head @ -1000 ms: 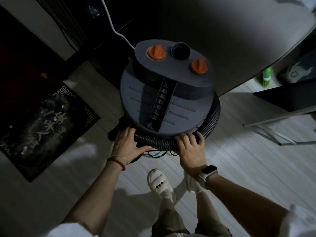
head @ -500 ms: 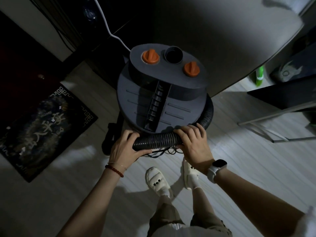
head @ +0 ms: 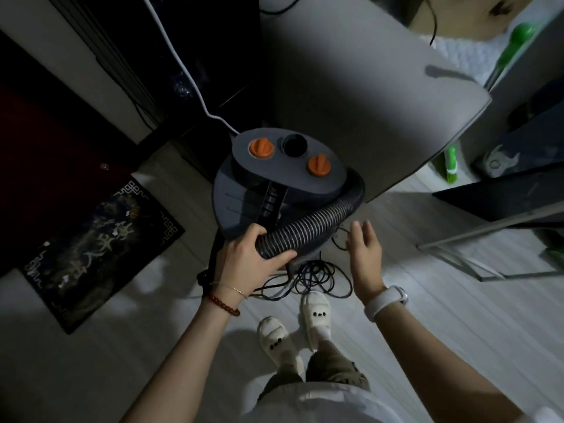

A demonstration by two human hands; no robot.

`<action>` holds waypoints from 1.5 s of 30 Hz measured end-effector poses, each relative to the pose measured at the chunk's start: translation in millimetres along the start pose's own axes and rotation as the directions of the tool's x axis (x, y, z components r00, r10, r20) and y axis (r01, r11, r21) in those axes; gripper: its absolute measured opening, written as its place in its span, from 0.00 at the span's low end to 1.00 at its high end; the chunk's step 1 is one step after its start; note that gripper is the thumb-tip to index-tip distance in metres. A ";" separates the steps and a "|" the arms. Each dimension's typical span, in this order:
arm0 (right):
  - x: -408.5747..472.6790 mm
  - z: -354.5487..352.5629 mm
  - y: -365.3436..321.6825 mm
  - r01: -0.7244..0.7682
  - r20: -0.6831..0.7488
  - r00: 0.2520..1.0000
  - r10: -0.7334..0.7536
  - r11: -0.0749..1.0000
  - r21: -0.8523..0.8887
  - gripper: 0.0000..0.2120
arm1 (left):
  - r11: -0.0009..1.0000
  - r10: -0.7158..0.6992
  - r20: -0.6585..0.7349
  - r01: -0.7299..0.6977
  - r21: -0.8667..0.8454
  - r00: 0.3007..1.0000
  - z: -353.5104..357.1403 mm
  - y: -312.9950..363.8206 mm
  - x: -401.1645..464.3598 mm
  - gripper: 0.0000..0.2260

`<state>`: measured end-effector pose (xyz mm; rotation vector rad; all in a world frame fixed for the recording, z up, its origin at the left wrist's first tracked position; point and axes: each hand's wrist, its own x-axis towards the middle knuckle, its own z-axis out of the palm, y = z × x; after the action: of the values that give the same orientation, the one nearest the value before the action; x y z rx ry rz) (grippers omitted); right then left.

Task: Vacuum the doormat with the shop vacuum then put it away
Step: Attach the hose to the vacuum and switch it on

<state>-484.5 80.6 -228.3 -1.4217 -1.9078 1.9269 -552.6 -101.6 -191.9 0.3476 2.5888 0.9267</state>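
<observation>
Pale plank floor [head: 427, 315] — left hand [head: 247, 264] clamps ribbed black hose [head: 308, 233]; right hand [head: 364, 248] spread, empty; loose black cord [head: 308, 282] near feet — likely tripping, snagging.

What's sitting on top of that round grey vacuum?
On the vacuum's lid sit two orange knobs, a dark open port and a ribbed handle. The hose, gripped by the left hand, covers the lid's near edge.

Pale floor [head: 427, 315] — doormat [head: 97, 254], vacuum [head: 283, 184], cord [head: 308, 280]
</observation>
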 end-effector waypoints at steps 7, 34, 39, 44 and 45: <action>39.0 43.4 -101.0 0.001 0.216 0.975 -0.053 0.973 0.232 0.25 | 0.980 0.041 -0.059 -0.051 -0.191 0.997 -6.0 30.4 7.9 0.18; -330.0 108.8 160.0 0.509 0.839 0.457 0.295 0.687 -0.519 0.19 | 0.238 -0.764 -0.088 0.152 -0.959 0.639 -71.8 -178.5 -339.5 0.15; -386.7 75.3 192.4 0.564 0.875 0.290 0.388 0.670 -0.483 0.23 | 0.109 -0.801 -0.018 0.116 -0.987 0.599 -66.2 -188.5 -388.1 0.15; -405.3 57.5 193.5 0.803 0.908 0.396 0.138 0.429 -0.415 0.25 | 0.273 -0.772 -0.102 0.183 -0.945 0.627 -53.4 -183.5 -413.5 0.19; -405.2 51.1 190.7 0.820 0.911 0.402 0.091 0.408 -0.402 0.24 | 0.454 -0.708 -0.191 0.231 -0.861 0.680 -49.3 -184.0 -418.7 0.21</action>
<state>-186.8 -254.2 -179.0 0.5104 -3.4981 1.4026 -215.1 -413.1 -168.5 -1.0318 2.0910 1.9675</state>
